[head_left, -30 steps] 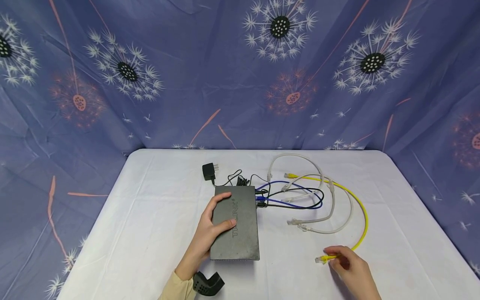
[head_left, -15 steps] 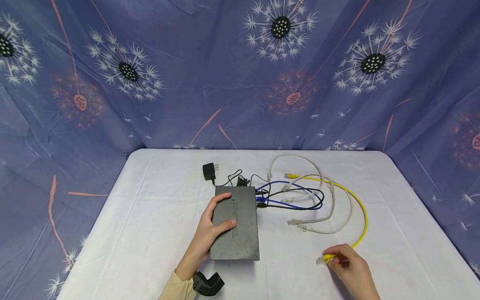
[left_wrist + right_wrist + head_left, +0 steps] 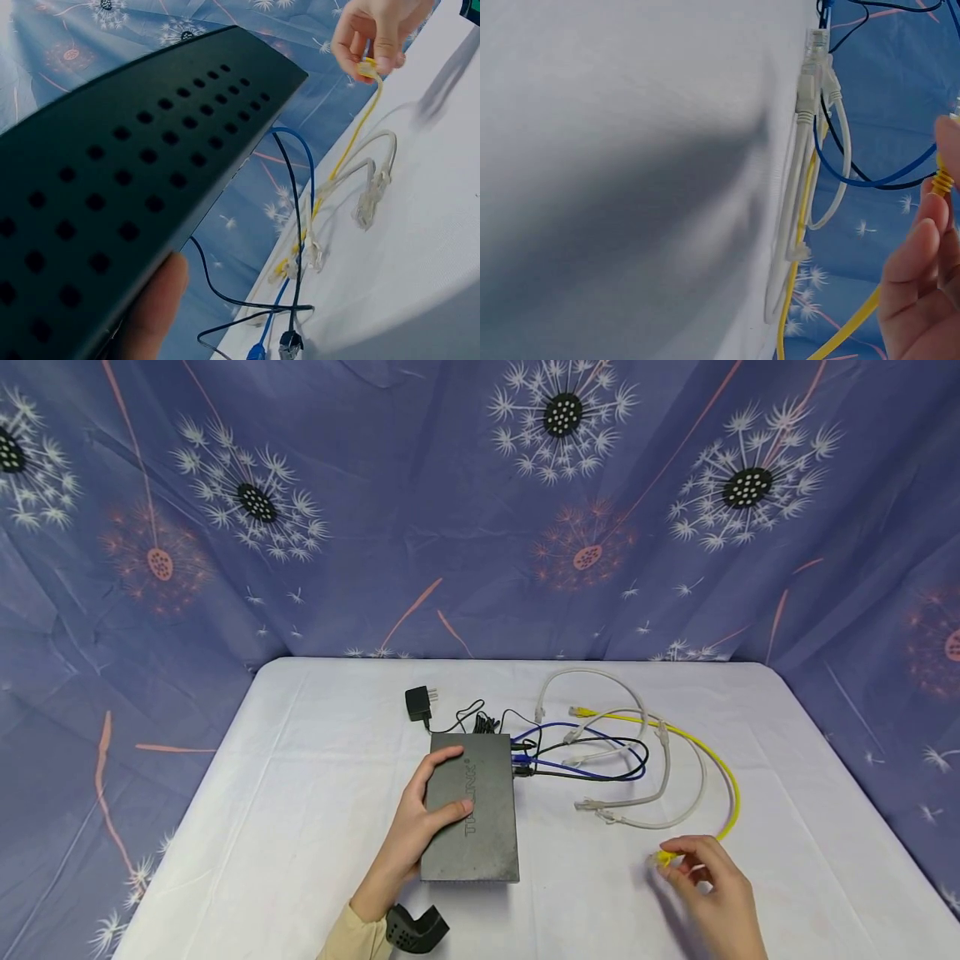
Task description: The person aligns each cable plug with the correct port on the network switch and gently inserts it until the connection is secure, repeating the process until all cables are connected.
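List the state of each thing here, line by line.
Black box: held by left hand
Yellow cable: near end pinched by right fingers, far end loose
Grey cables: loose on the table
Blue cable: looped, connection unclear
Black network cable: one plug bare
Power adapter: unplugged, prongs bare

There are two hands (image 3: pixel 420 827), one black box (image 3: pixel 483 835), one power adapter (image 3: pixel 417 703), three grey cables (image 3: pixel 666 768), one yellow cable (image 3: pixel 738 806), one blue cable (image 3: pixel 885 182), one black network cable (image 3: pixel 298 217).
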A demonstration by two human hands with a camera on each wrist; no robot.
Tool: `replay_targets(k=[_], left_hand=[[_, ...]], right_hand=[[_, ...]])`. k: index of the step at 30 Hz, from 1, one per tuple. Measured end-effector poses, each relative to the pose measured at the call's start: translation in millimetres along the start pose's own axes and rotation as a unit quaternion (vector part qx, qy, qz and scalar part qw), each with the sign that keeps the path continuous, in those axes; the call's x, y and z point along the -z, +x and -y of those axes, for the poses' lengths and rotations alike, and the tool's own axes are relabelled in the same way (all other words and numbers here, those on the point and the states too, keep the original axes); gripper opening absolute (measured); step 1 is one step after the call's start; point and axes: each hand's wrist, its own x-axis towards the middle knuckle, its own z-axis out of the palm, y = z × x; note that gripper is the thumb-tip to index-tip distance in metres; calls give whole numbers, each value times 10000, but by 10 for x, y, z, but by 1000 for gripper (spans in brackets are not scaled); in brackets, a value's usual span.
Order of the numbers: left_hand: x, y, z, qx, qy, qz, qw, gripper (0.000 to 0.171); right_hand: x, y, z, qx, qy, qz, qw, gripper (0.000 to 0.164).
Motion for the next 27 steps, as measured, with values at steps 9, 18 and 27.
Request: replay_targets(k=[9,18,27], left_hand=[[-4,-5,8,3,-54,-21,10000,65],[5,-8,19,20,-16,22,10000,65],[9,-13,18,59,-58,21,10000,65]], right_hand=[[23,79,39,410,266,-141,9987,44],[-68,132,61,891,441,-479,9939,41],[-132,240,164,814,141,-690,9942,40]])
